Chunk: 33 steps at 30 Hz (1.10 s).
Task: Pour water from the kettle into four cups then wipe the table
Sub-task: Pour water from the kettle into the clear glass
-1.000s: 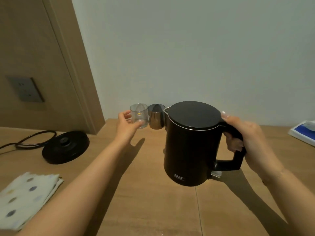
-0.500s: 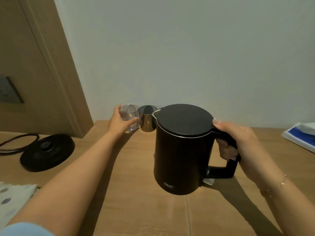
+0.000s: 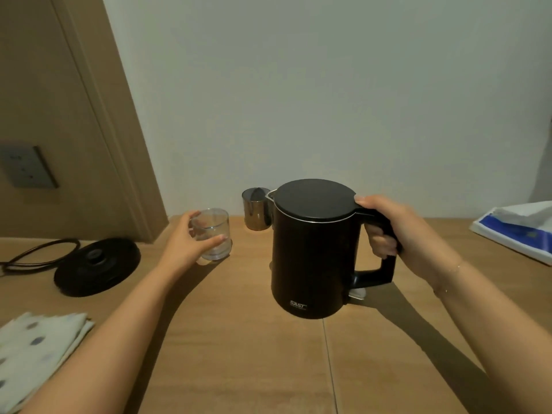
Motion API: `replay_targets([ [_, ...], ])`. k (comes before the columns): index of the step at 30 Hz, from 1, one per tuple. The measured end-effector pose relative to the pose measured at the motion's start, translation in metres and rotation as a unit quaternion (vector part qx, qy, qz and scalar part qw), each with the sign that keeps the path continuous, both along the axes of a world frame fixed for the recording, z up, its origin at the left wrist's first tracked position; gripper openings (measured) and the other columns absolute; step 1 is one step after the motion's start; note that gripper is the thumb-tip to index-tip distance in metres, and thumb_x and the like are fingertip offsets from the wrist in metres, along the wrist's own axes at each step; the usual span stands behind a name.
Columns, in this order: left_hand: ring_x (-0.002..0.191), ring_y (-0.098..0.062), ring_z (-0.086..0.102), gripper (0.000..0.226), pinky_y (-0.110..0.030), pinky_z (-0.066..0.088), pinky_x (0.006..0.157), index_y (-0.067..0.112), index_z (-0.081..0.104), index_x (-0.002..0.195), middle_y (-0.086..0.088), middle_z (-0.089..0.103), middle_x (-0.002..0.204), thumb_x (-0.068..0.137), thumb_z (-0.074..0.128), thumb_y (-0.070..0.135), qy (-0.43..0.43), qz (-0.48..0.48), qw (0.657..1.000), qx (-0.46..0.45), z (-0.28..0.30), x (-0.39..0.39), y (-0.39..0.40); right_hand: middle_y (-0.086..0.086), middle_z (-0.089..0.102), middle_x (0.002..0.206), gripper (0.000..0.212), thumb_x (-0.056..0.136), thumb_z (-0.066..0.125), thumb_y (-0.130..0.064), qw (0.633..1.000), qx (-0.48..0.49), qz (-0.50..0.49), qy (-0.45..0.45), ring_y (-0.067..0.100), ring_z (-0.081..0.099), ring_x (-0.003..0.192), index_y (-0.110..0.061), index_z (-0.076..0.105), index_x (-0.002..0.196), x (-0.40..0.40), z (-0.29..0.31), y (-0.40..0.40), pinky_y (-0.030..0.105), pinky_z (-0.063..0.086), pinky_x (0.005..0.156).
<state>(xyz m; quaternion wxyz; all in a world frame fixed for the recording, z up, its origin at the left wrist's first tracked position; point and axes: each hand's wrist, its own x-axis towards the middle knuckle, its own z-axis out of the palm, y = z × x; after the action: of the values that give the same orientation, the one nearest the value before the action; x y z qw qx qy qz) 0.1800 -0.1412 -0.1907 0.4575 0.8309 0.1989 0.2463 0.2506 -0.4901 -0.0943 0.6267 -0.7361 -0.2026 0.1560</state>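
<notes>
Left hand (image 3: 185,243) round glass (image 3: 212,233) (right hand (image 3: 403,234) gripping kettle (image 3: 310,252))

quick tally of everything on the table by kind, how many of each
cups: 2, a clear glass cup held by the left hand and a metal cup
kettle: 1, in the right hand
kettle base: 1
dotted cloth: 1
blue and white packet: 1
total: 6
</notes>
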Motion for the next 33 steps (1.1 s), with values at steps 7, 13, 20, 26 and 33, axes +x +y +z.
replay_targets([
  [7, 0.123, -0.018, 0.047, 0.082, -0.029, 0.044, 0.093, 0.031, 0.04, 0.141, 0.003, 0.047, 0.141, 0.072, 0.083, 0.027, -0.023, -0.096, 0.993, -0.063, -0.014, -0.037, -0.012, -0.005, 0.03, 0.042, 0.051, 0.093, 0.054, -0.04, 0.999, -0.031, 0.022, -0.032, 0.013, 0.023, 0.037, -0.019, 0.039, 0.048, 0.007, 0.018, 0.015, 0.03, 0.018, 0.048],
  [13, 0.113, -0.006, 0.053, 0.076, -0.012, 0.046, 0.079, 0.034, 0.045, 0.136, 0.014, 0.054, 0.127, 0.071, 0.084, 0.022, -0.037, -0.129, 0.986, -0.095, -0.016, -0.044, -0.014, -0.008, 0.031, 0.039, 0.051, 0.093, 0.056, -0.039, 0.993, -0.085, 0.035, -0.067, 0.01, 0.023, 0.034, -0.017, 0.038, 0.05, 0.01, 0.042, 0.043, 0.023, 0.021, 0.04],
  [20, 0.114, -0.011, 0.059, 0.077, -0.028, 0.051, 0.092, 0.027, 0.052, 0.128, 0.008, 0.062, 0.125, 0.06, 0.087, 0.023, -0.03, -0.149, 0.975, -0.164, -0.016, -0.051, -0.003, -0.007, 0.03, 0.04, 0.054, 0.091, 0.058, -0.04, 0.99, -0.116, 0.041, -0.072, 0.01, 0.021, 0.033, -0.021, 0.039, 0.043, 0.022, 0.054, 0.063, 0.022, 0.017, 0.039],
  [26, 0.114, -0.007, 0.059, 0.073, -0.02, 0.05, 0.087, 0.033, 0.055, 0.122, 0.01, 0.063, 0.123, 0.06, 0.089, 0.016, -0.031, -0.165, 0.964, -0.207, -0.017, -0.051, 0.001, -0.007, 0.027, 0.039, 0.056, 0.093, 0.054, -0.04, 0.978, -0.182, 0.07, -0.074, 0.012, 0.018, 0.037, -0.021, 0.039, 0.042, 0.025, 0.071, 0.085, 0.037, 0.011, 0.055],
  [33, 0.119, -0.012, 0.057, 0.083, -0.029, 0.049, 0.096, 0.027, 0.053, 0.132, 0.007, 0.062, 0.129, 0.058, 0.089, 0.019, -0.028, -0.182, 0.957, -0.225, -0.018, -0.052, 0.005, -0.007, 0.028, 0.038, 0.058, 0.093, 0.054, -0.038, 0.964, -0.237, 0.084, -0.081, 0.009, 0.018, 0.033, -0.02, 0.039, 0.04, 0.027, 0.086, 0.104, 0.027, 0.012, 0.043],
])
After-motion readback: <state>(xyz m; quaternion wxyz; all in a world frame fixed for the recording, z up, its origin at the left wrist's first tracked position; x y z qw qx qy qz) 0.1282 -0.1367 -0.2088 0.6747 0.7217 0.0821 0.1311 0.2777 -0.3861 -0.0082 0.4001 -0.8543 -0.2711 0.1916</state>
